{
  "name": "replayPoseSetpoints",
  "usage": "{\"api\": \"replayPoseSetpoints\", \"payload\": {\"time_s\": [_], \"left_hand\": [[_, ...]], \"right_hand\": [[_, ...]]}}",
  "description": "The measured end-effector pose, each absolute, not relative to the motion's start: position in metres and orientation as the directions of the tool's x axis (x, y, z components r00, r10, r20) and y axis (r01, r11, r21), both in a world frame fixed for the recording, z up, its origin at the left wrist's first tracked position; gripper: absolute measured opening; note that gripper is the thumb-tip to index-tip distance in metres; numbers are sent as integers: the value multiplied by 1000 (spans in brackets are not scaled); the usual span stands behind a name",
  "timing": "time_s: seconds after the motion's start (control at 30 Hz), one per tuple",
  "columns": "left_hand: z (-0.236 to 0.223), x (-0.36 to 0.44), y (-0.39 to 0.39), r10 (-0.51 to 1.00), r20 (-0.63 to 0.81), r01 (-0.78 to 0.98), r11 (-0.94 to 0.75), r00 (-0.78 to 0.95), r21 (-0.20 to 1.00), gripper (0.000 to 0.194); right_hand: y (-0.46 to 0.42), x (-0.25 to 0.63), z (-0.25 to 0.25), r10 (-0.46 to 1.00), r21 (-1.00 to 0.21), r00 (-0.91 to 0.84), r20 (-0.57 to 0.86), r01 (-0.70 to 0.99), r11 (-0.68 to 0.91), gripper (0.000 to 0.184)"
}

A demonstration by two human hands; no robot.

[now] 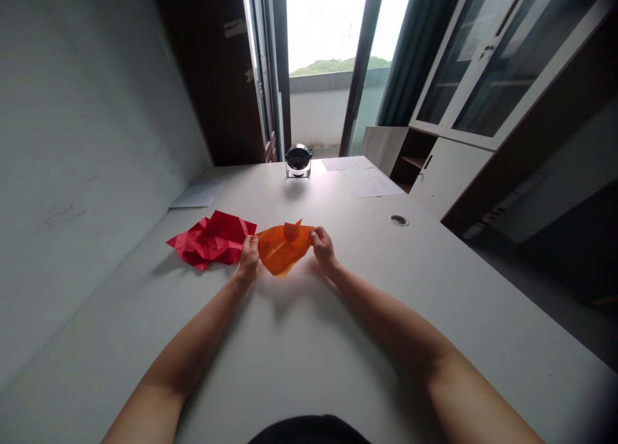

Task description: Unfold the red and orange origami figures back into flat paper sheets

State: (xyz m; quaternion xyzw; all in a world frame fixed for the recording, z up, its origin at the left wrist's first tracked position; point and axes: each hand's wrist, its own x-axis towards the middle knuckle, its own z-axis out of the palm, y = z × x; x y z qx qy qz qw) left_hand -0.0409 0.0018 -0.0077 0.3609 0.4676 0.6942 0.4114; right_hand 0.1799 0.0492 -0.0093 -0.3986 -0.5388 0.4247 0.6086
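A sheet of thin orange paper is stretched between my two hands, just above the white tabletop. My left hand pinches its left edge, and my right hand grips the upper right corner with the thumb on the near side. One flap of the sheet folds up at the top, and its lower edge hangs to a point. Beside my left hand lies a crumpled, creased red paper, its right end close behind the fingers.
At the far edge of the white table stands a round black-and-silver device. White sheets lie at the back right, another sheet by the left wall. A cable hole is on the right. Cabinets stand beyond.
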Motion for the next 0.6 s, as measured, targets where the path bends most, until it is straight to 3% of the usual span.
{"api": "replayPoseSetpoints", "payload": {"time_s": [0.13, 0.3, 0.5, 0.6], "left_hand": [[-1, -46, 2, 877, 79, -260, -225, -474, 939, 24], [4, -45, -1, 846, 9, -315, -209, -533, 926, 23], [18, -41, -7, 817, 51, -149, -166, -575, 975, 22], [33, -48, -8, 872, 58, -12, -72, -485, 997, 31]], "right_hand": [[59, 183, -15, 978, -942, 104, 184, -265, 205, 26], [62, 185, -17, 984, -921, 155, 82, -366, 134, 28], [63, 186, -14, 991, -921, 123, 47, -380, 90, 31], [62, 186, -10, 988, -935, 114, 103, -327, 135, 30]]}}
